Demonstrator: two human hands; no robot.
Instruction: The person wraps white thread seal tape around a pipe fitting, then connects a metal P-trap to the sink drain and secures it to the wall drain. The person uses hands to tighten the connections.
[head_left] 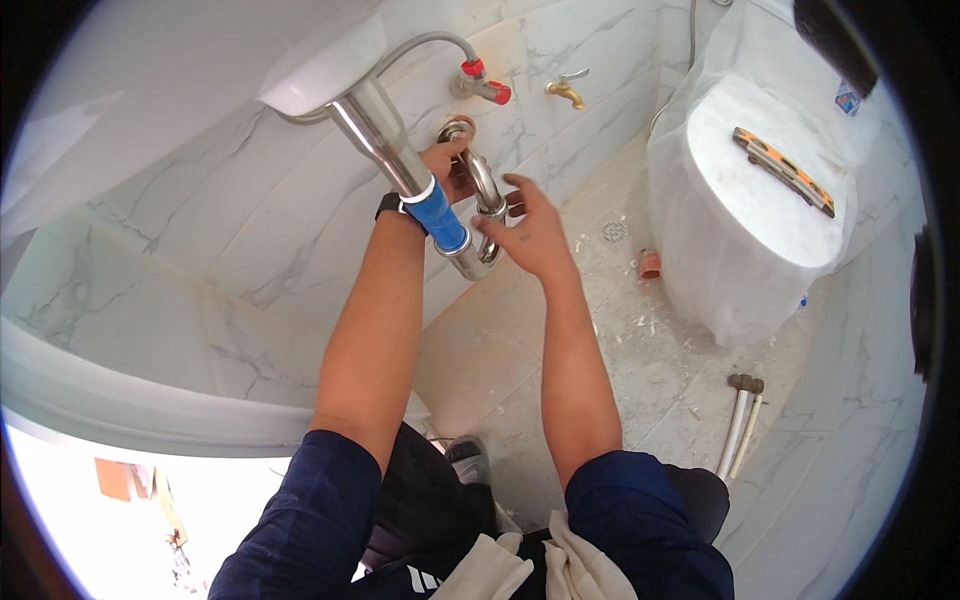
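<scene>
A chrome P-trap [484,186] hangs under the sink, linking its straight chrome tailpiece [372,132] to the wall outlet. Blue wrapping [438,217] covers the lower end of the tailpiece, just above the U-bend [473,262]. My left hand [446,166] reaches behind the tailpiece and closes round the trap's curved arm near the wall; its palm is partly hidden. My right hand [532,228] grips the trap by its coupling nut [493,211], thumb across the front and fingers on the far right side, the index finger lifted.
A red-handled angle valve [482,84] and a brass tap [566,92] stick out of the marble-tiled wall. At right stands a plastic-wrapped toilet [700,270] with an orange-and-black level [784,172] on its lid. Two hammers [741,420], an orange pipe piece [650,264] and debris lie on the floor.
</scene>
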